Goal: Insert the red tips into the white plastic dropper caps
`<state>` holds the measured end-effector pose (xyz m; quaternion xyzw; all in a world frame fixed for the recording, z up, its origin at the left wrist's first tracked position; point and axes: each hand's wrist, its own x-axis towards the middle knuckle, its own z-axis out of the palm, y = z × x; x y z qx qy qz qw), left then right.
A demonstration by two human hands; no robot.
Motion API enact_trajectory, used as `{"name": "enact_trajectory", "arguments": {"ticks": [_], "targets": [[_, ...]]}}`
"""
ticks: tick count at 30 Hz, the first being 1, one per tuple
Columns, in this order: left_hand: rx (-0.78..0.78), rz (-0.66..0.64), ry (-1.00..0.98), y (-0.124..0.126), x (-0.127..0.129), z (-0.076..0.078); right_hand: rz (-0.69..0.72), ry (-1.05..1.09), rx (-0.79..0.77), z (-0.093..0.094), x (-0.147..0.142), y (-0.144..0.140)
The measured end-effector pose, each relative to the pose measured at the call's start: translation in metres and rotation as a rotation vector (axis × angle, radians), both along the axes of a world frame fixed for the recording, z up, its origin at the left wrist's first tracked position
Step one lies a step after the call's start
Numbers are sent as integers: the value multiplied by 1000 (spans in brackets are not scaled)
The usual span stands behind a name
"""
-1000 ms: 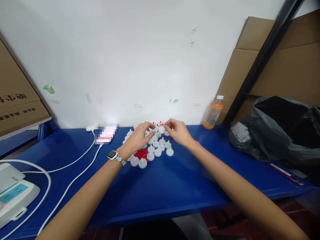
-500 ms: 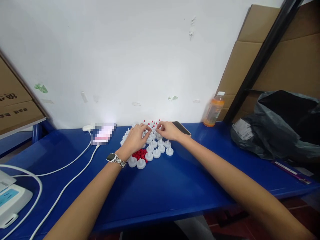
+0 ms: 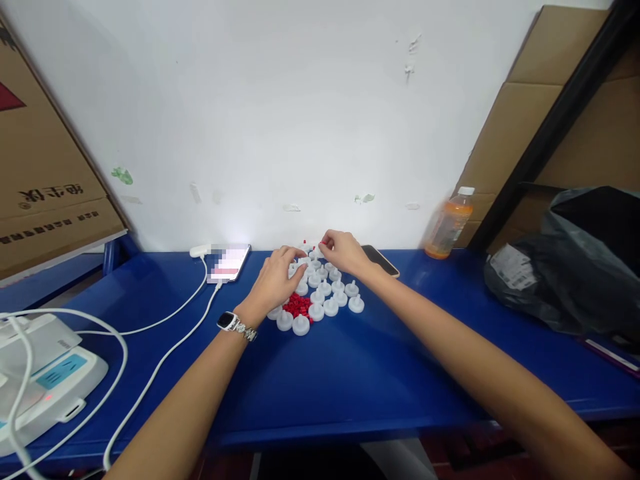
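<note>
Left hand (image 3: 279, 277): thumb, index parted by white caps (image 3: 301, 289). Right hand (image 3: 346, 252): fingertips together at red tip (image 3: 323, 243), grip unclear. Few red-topped caps (image 3: 315, 255) beside them. Remaining: bare caps (image 3: 331, 307), red pile (image 3: 298, 305) nearer than fingers.

Blue table (image 3: 320, 380) against white wall (image 3: 310, 120). Cluster of round white plastic caps with upright spouts (image 3: 331, 307) near wall; some rear ones red-tipped. Pile of small red plastic pieces (image 3: 299, 305) among front caps. Left hand (image 3: 276, 279), thumb and fingers curved, over left side of cluster; white-cased watch (image 3: 227, 321) on wrist. Right hand (image 3: 346, 253) at rear, fingertips beside red tip; grip too small to tell. Dark-screened phone (image 3: 381, 260) just beyond right wrist.
</note>
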<state>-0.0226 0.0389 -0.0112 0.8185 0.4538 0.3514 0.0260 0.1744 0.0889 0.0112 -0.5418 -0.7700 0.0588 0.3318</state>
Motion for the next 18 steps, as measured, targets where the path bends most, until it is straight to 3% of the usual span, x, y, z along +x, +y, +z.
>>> {"name": "enact_trajectory", "arguments": {"ticks": [4,6,11,18], "targets": [[19,-77,-84,-14,-5,1,253,481,-149,-5,-13,-39],[1,-122,-109,-20,-4,2,333,576,-177,-10,-20,-55],[-58,-204,-157,-31,2,8,212,430,-28,-16,-27,-74],[-141,-265,-241,-35,0,15,213,476,-31,-19,-30,-76]]}}
